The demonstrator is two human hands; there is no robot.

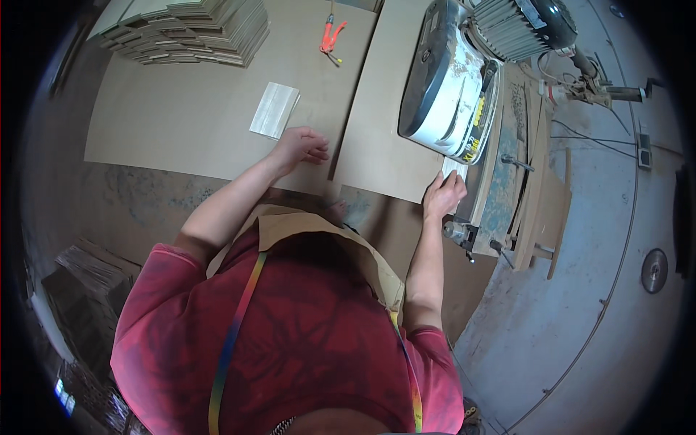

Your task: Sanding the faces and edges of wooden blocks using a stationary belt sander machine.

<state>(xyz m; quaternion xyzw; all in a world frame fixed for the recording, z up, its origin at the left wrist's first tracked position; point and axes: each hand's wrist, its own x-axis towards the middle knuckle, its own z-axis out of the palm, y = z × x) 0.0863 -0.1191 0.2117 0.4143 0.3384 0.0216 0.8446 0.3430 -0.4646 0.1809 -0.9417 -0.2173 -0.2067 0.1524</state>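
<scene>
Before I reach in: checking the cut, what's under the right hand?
A pale wood strip shows under the right hand beside the saw guard; its near end is covered.

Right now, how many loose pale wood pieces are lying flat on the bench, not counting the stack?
2: one pale wood piece beyond the left hand, another under the right hand by the machine. Others may be hidden.

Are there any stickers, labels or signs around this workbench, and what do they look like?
Yellow label: on the lower edge of the grey-and-white machine housing, a slanted yellow patch with dark marks, just above the right hand.
Yellow strip: small, narrow, on the same housing's right side.
No packages, signs or screens can be made out.
</scene>
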